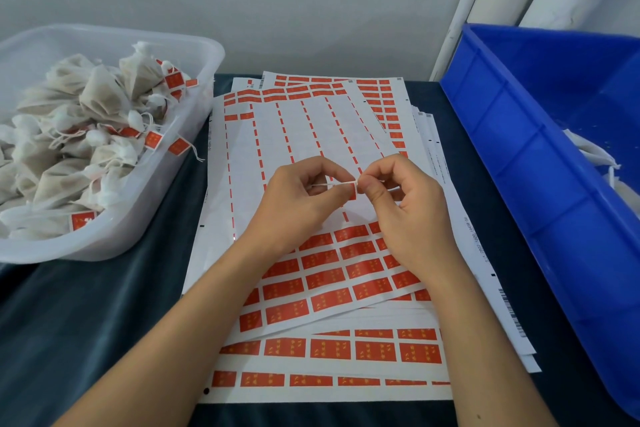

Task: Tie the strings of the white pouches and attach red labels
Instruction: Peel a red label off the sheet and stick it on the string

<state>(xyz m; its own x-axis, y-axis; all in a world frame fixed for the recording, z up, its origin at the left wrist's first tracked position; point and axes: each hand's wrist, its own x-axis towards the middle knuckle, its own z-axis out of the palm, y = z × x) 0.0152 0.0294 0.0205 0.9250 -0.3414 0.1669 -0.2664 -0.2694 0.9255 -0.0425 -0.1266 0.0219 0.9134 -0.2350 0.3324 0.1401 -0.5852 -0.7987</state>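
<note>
Red label (352,191): pinched between both hands above the sticker sheets, a white string (334,184) laid across its top edge; apparently being folded over the string, not yet pressed flat.
Done so far: clear tub (145,218) left of the sticker sheets heaped with tied white pouches (100,97), several with red tags hanging from their strings.
Left to do: blue bin (519,156) right of the sticker sheets holding some white material at its far side, too blurred to tell as pouches; judged a good way along, remainder unknown.
Sticker sheets (325,281): top sheet stripped across its middle, full rows of red stickers nearer the body.
Left hand (301,198): thumb and forefinger curled, nipping the label and string from the left.
Right hand (401,198): fingertips curled tight on the string just right of the label, wrist raised off the sticker sheets.
Pouch on this string: not visible, perhaps hidden under the hands.
</note>
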